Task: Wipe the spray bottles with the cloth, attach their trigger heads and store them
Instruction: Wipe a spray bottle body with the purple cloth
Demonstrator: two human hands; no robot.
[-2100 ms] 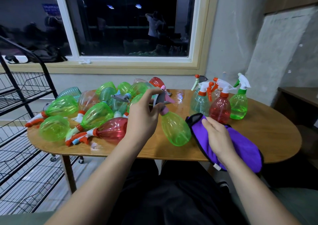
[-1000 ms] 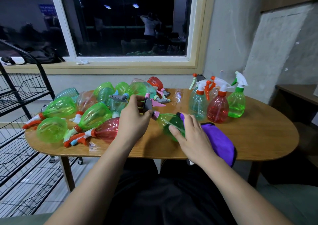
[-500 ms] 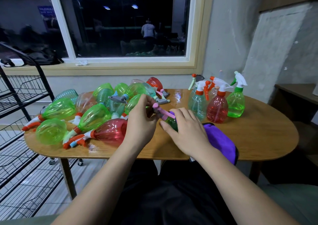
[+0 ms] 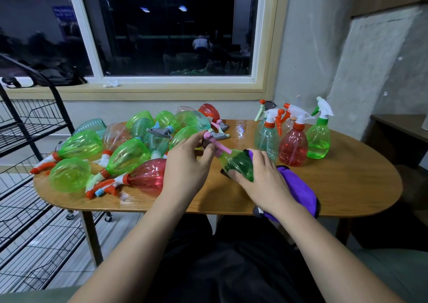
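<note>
While pinching pink trigger head [image 4: 217, 146] in left hand [image 4: 187, 163] grip, clamping green bottle [image 4: 236, 163] with purple cloth [image 4: 298, 187] in right hand [image 4: 264, 177] grip, over table [image 4: 347, 187].

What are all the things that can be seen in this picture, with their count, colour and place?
green plastic spray bottle: one, green, lying at table centre, in the hands
pink plastic trigger head: one, pink, at that bottle's neck
purple cloth: one, purple, dark edge, front right of table
upright plastic spray bottles: at least four, teal, red, green, back right of table
lying plastic spray bottles: more than ten, mostly green, some red or clear, left half of table
oval wooden table: one, brown, centre
black wire rack: one, black, far left
window: one, pale frame, behind table
left hand: pinches the trigger head
right hand: grips the green bottle, cloth beneath it
</note>
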